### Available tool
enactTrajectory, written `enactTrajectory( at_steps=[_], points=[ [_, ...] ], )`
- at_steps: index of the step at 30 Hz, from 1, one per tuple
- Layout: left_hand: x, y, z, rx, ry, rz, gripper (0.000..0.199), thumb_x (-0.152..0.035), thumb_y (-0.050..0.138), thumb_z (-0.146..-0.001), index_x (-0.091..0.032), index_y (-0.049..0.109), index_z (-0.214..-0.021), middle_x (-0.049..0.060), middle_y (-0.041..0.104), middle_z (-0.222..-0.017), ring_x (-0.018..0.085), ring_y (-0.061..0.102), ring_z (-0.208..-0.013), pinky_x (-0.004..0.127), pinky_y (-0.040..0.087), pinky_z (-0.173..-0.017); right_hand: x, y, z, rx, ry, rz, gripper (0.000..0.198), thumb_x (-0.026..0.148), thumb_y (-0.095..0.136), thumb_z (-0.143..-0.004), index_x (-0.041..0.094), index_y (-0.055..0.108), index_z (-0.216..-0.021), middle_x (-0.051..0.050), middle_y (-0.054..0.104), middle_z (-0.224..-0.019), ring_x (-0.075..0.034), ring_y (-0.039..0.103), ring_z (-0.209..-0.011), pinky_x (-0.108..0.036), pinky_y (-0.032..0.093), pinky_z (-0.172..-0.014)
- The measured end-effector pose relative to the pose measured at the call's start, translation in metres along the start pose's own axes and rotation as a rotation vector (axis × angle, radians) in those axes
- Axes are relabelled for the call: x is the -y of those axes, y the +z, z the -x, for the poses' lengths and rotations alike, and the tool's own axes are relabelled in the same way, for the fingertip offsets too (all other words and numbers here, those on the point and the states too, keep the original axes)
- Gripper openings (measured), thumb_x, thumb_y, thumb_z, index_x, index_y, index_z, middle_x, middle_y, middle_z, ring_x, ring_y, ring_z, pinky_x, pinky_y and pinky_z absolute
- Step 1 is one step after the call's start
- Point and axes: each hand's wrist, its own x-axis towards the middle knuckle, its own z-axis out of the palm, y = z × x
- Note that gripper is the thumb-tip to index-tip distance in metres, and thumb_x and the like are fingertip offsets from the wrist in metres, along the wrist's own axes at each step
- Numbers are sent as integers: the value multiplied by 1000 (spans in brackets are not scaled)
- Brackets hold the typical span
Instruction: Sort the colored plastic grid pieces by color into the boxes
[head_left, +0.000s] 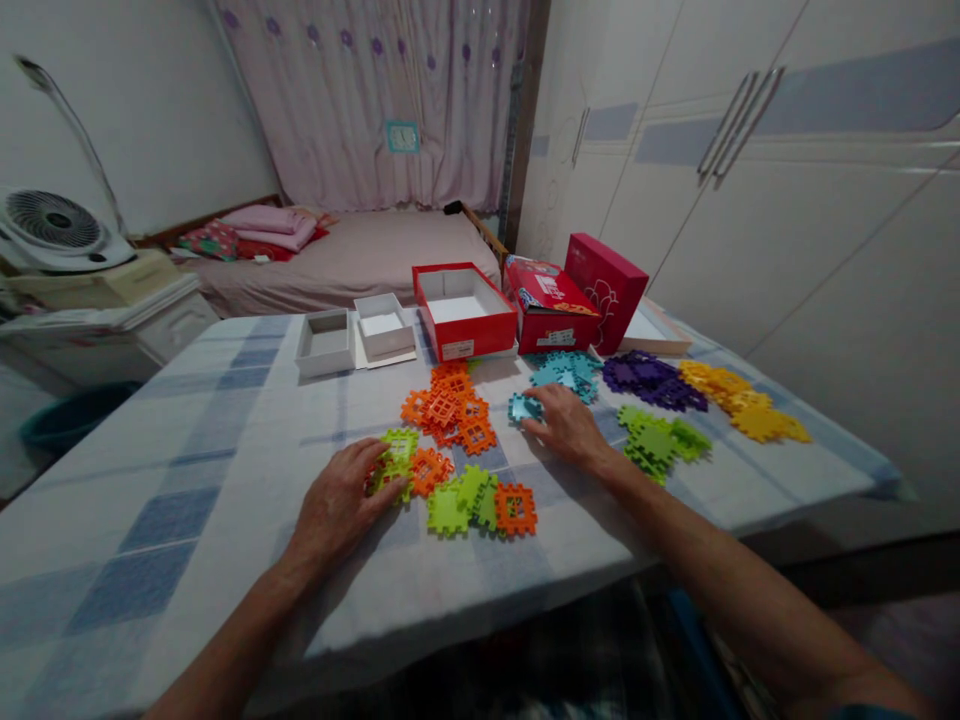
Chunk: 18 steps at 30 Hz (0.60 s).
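My left hand [341, 502] rests on the table, its thumb and fingers closed around the left side of green interlocking tiles [399, 445] with window-like openings. An orange window tile [430, 470] lies just right of them. My right hand [568, 427] pinches a light blue interlocking tile [523, 408] between thumb and fingertips, in front of a pile of similar blue tiles [564, 372]. Between my hands lies a heap of orange tiles [452, 405]. Nearer to me are plain green tiles [450, 508] with an orange window tile [516, 510] at their right end.
Purple tiles [652, 380], yellow tiles [750, 402] and more green tiles [656, 443] lie in piles on the right. At the back stand an open red box [472, 335], a lidded red box [555, 328], an upright red box [611, 285] and small white boxes [324, 345].
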Motion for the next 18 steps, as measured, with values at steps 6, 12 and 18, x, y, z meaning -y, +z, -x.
enactTrajectory(
  at_steps=[6, 12, 18],
  points=[
    [1, 2, 0, -54, 8, 4, 42, -49, 51, -85, -17, 61, -110, 12, 63, -118, 26, 57, -111, 44, 44, -100, -2, -23, -23, -180, 58, 6, 41, 28, 62, -82, 15, 57, -121, -16, 54, -128, -31, 49, -117, -47, 39, -98],
    [-1, 3, 0, -61, 9, 40, 38, -43, 52, -85, -16, 61, -110, 12, 62, -119, 26, 56, -112, 43, 43, -101, 60, -24, 38, 327, -140, -374, 57, 41, 68, -78, 21, 52, -130, -10, 57, -128, -24, 53, -116, -40, 42, -98],
    [-8, 5, 0, -17, 26, 60, 44, -48, 52, -84, -16, 62, -112, 13, 59, -124, 27, 56, -115, 43, 44, -101, 77, -11, 63, 310, -128, -272, 66, 29, 69, -77, 15, 43, -136, -14, 55, -129, -27, 49, -119, -44, 39, -100]
  ],
)
